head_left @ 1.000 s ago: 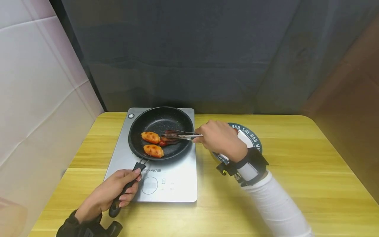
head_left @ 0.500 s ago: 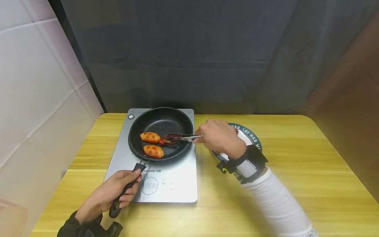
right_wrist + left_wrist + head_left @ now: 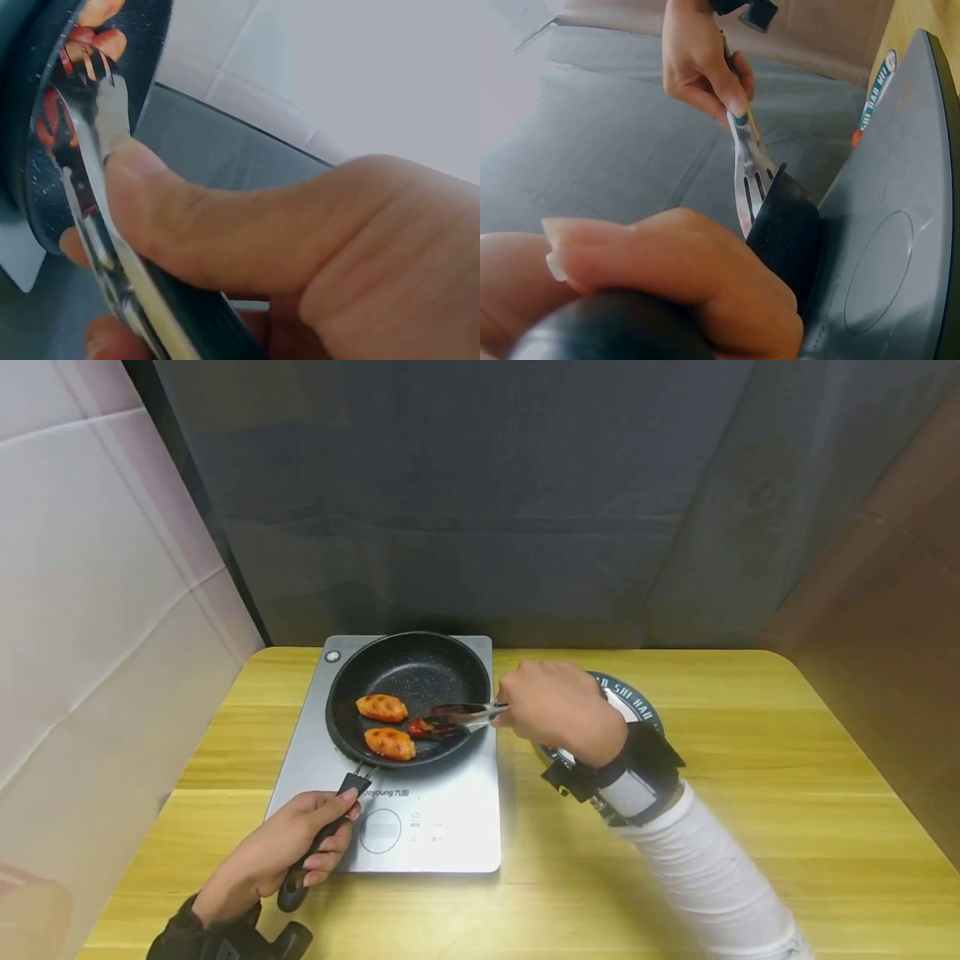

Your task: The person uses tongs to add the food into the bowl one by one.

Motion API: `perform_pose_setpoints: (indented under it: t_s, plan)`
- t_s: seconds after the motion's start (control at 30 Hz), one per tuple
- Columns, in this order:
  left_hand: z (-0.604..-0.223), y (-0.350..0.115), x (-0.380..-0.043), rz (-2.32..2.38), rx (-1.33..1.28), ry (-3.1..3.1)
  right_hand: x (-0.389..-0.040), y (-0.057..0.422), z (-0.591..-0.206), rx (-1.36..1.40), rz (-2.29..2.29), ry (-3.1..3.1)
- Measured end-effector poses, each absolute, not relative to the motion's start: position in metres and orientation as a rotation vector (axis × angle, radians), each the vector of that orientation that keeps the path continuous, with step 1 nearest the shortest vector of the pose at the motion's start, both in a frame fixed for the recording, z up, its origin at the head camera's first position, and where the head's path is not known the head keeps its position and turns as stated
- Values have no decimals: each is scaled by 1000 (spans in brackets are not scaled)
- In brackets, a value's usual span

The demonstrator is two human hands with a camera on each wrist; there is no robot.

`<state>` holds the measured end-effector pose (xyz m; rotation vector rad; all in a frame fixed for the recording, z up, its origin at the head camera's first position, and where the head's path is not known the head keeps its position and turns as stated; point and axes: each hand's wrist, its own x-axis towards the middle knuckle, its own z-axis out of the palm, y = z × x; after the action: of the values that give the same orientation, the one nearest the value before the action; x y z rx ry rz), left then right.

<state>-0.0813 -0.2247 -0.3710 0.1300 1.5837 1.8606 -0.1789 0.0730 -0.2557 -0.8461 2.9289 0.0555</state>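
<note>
My left hand (image 3: 303,839) grips the black handle (image 3: 326,839) of a dark frying pan (image 3: 408,672), which sits on a silver induction cooker (image 3: 461,827). My right hand (image 3: 558,706) holds metal food tongs (image 3: 476,717), their slotted ends low inside the pan from its right side. A small red piece of food (image 3: 418,727) lies at the tong tips; whether they pinch it I cannot tell. Two browned chicken wings (image 3: 382,707) lie on the pan's left half. In the right wrist view, my thumb presses along the tongs (image 3: 112,187), with reddish food (image 3: 109,45) at the tips.
A plate with a lettered dark rim (image 3: 637,702) stands right of the cooker, partly hidden under my right hand and wrist. Some reddish food shows at its edge. The yellow wooden table (image 3: 750,760) ends at a dark back curtain (image 3: 480,510); a pale sheet hangs left.
The tong ends have shifted slightly right and nearer to me. The red piece has moved a little the same way. My left hand and the pan stay nearly still.
</note>
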Motion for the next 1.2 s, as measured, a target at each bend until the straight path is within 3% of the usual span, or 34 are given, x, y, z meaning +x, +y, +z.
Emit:
perform_pose_setpoints:
  t_s: [0.37, 0.67, 1.2]
  plan:
    - [-367, -227, -80, 1848, 126, 1586, -157, 133, -249, -794, -252, 3117]
    - [-368, -226, -82, 1840, 140, 1567, -150, 195, -275, -679, -419, 3199]
    - [-369, -226, -82, 1837, 129, 1562, -161, 253, -322, -579, -383, 3072]
